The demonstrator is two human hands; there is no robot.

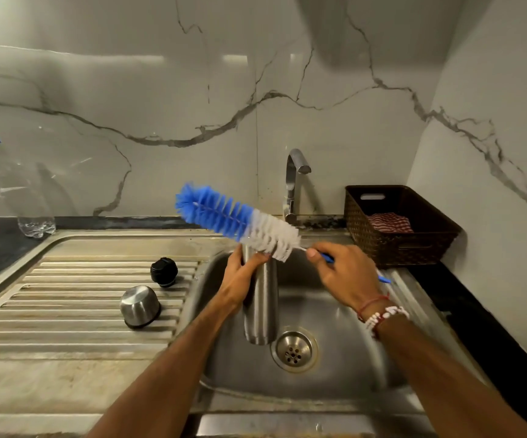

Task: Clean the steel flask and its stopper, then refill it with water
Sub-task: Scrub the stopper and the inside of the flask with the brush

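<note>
The steel flask stands upright over the sink basin, and my left hand grips it near its open top. My right hand holds the blue handle of a bottle brush. The brush's blue and white bristles lie slanted across the air just above the flask's mouth, outside it. On the ribbed drainboard to the left rest the black stopper and the steel cap, which lies upside down.
A steel tap rises behind the basin, with no water visible. A dark woven basket holding a red striped cloth stands at the right. A clear plastic bottle with a blue cap stands at the back left. The drain lies beside the flask's base.
</note>
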